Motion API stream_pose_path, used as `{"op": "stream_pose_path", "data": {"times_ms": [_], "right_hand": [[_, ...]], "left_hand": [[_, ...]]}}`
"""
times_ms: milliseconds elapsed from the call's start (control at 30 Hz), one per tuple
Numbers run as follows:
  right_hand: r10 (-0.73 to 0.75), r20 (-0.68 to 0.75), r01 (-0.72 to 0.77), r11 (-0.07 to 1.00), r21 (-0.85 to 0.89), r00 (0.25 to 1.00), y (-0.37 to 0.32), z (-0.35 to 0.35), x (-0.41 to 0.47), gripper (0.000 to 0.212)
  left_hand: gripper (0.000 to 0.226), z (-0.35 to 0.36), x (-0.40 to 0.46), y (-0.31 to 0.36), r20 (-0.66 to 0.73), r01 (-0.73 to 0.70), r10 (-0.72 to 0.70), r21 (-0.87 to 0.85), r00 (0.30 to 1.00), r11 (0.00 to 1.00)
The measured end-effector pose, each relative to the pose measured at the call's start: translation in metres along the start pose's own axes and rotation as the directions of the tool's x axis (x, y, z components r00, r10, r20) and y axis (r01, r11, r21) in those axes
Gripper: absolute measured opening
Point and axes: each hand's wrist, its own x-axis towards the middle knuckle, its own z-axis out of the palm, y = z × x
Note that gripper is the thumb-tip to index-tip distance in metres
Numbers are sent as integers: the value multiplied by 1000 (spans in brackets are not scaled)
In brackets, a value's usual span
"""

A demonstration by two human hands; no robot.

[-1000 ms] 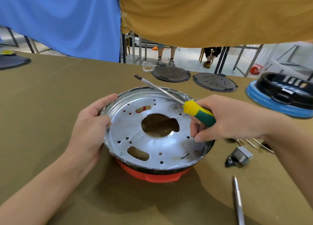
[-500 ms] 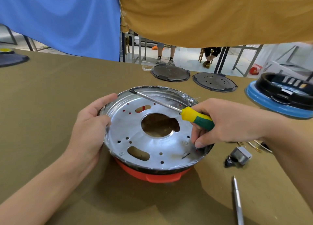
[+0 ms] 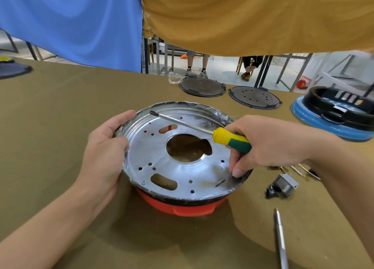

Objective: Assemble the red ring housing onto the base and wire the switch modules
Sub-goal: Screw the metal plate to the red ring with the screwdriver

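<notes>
Right hand (image 3: 277, 143) grip on screwdriver (image 3: 232, 140), shaft over base (image 3: 182, 163), fingertip seemingly touching rim

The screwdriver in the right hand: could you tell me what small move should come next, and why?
Probably swing the screwdriver upright and bring its tip down to a hole in the metal base plate. Its shaft now lies nearly flat across the plate, tip by the far rim, while the left hand grips the rim.

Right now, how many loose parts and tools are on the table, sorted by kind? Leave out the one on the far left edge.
Screwdrivers: 2, one in the right hand at, one lying at
Dark round lids: 2
Metal pan on red ring: 1
Black ring on blue disc: 1
Grey switch block: 1
Total: 7
</notes>
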Motion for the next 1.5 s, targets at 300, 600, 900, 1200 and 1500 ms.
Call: {"op": "stream_pose_path", "data": {"times_ms": [300,600,900,1200,1500], "right_hand": [[-22,-38,18,995,-100,999,-4,-1,1,56],[-19,-37,16,998,-60,999,-2,-1,1,53],[9,-42,-11,998,-60,999,-2,1,2,41],[48,-75,-57,989,-136,996,-5,5,3,39],[78,-42,-84,981,-175,996,-8,3,4,35]], "left_hand": [[70,1,-1,0,7,-8,8,-3,1000,1000],[70,0,0,0,11,-7,7,13,1000,1000],[70,0,0,-1,13,-14,14,11,1000,1000],[70,0,0,-2,5,-16,16,6,1000,1000],[70,0,1,-3,9,-17,17,17,1000,1000]]}}
